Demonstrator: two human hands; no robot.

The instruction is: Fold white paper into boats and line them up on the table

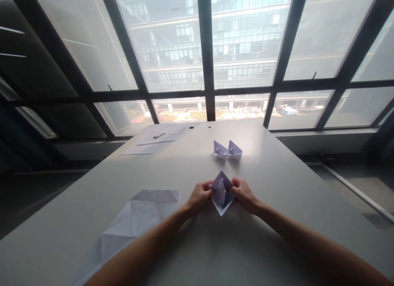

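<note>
A folded white paper boat point(221, 202) is held between my two hands over the near middle of the table, its hollow side facing up at me. My left hand point(200, 195) pinches its left side with thumb and fingers. On the opposite side my right hand point(244, 195) grips the edge, thumb reaching inside. A raised fold stands in the boat's centre. Just beyond, two finished-looking paper boats point(220, 151) stand side by side on the table. Beside my left forearm lies a creased, unfolded paper sheet point(135, 220), partly covered by that arm.
The white table point(277, 187) stretches toward a large framed window point(172, 40). At its far left lie flat paper sheets point(138, 148) with a small white object point(159, 135) on top. Two round holes point(191, 127) sit near the far edge.
</note>
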